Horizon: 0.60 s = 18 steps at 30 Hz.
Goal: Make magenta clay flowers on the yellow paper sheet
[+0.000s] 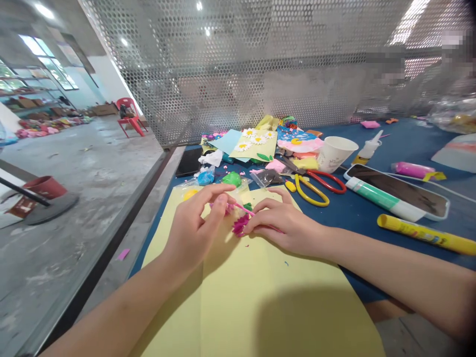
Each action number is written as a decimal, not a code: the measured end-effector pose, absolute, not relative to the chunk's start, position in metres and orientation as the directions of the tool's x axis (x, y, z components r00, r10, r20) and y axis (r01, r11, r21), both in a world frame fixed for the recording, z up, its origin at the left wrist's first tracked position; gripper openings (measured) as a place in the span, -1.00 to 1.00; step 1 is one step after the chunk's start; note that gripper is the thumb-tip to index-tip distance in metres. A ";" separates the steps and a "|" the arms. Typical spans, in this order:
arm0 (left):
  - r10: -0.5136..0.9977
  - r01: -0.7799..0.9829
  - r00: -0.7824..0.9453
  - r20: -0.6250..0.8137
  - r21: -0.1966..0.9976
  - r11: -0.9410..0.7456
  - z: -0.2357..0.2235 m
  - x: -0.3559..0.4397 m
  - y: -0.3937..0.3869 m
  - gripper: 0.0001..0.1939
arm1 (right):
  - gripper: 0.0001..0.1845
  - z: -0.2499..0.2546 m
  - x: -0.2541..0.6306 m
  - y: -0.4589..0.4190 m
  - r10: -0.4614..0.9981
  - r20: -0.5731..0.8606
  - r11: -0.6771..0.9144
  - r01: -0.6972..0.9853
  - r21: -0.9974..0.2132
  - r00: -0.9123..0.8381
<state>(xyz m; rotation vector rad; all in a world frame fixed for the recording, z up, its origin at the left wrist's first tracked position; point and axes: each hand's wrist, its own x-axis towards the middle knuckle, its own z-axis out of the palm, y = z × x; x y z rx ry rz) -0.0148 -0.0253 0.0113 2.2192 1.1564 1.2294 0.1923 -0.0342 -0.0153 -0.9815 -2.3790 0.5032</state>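
Note:
A large pale yellow paper sheet (253, 297) lies on the blue table (357, 208) in front of me. My left hand (193, 228) is closed in a pinch on a thin pink stick (243, 210) that slants across the sheet. My right hand (284, 223) rests on the sheet with its fingers curled, pressing on a small magenta clay flower (240, 224) at the stick's lower end. A tiny green bit (248, 206) sits just above the flower.
Beyond the sheet lie bags of blue and green clay (219, 177), daisy-decorated paper (255, 141), red and yellow scissors (316, 186), a paper cup (336, 152), a glue bottle (368, 148), a phone (399, 191), glue sticks (424, 233). A perforated metal screen (260, 64) stands behind.

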 end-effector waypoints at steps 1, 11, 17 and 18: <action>0.789 0.497 0.289 0.543 0.619 -0.608 0.011 -0.015 -0.026 -0.76 | -0.78 -0.015 0.192 -0.034 0.733 0.314 0.666 0.543 -0.510 -0.604; 0.421 0.356 0.795 0.437 0.226 -0.907 0.017 -0.030 -0.005 -0.59 | -0.76 -0.017 0.192 -0.036 0.719 0.323 0.688 0.566 -0.454 -0.615; 0.381 0.370 0.841 0.383 0.106 -0.923 0.014 -0.032 0.001 -0.57 | -0.76 -0.015 0.192 -0.037 0.721 0.298 0.683 0.572 -0.454 -0.625; 0.359 0.354 0.850 0.385 0.087 -0.931 0.014 -0.032 0.000 -0.59 | -0.76 -0.015 0.192 -0.037 0.723 0.292 0.681 0.575 -0.454 -0.626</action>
